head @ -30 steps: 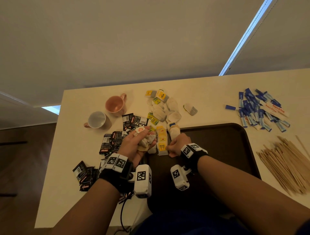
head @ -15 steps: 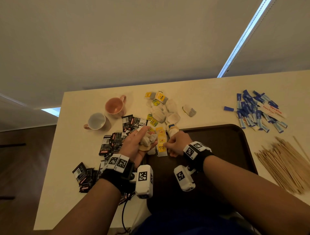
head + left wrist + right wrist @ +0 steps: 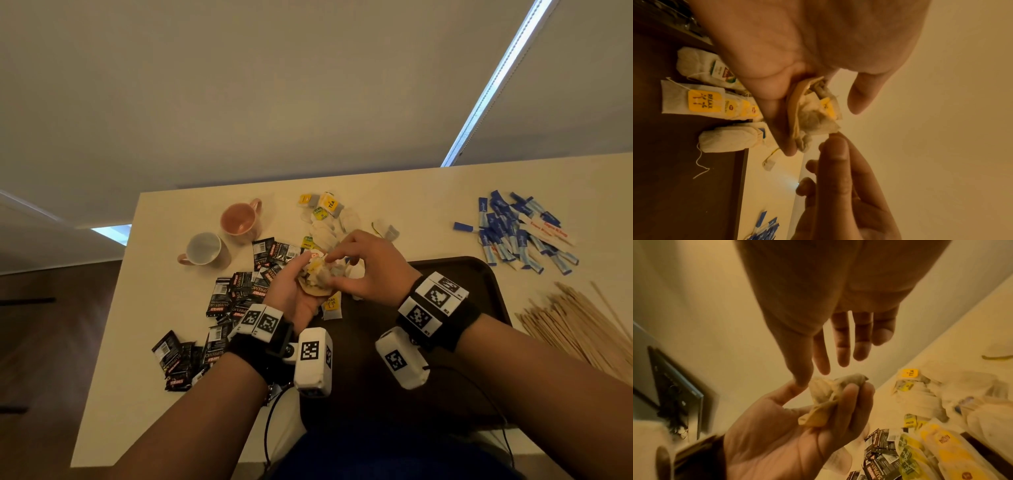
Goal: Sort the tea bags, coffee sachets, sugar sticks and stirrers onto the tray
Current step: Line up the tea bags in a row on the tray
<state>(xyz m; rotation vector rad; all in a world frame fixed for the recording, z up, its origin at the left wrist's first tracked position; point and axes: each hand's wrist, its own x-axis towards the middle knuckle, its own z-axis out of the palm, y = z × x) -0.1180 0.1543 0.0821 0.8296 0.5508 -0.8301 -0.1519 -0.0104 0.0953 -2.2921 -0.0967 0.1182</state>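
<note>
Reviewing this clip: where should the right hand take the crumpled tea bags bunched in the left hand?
Probably the crumpled tea bags' upper end, pinched from above: it sticks out past the left hand's curled fingers, while the open right hand hovers right over it.

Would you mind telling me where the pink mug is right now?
In the head view, the pink mug stands on the table's far left, just behind the white mug and left of the tea bags.

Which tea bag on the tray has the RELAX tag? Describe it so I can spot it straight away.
Find the dark brown tray, then its left edge just below the left hand. The flat white tea bag lies there; unlike the bunched bags beside it, it carries a yellow tag reading RELAX.
</note>
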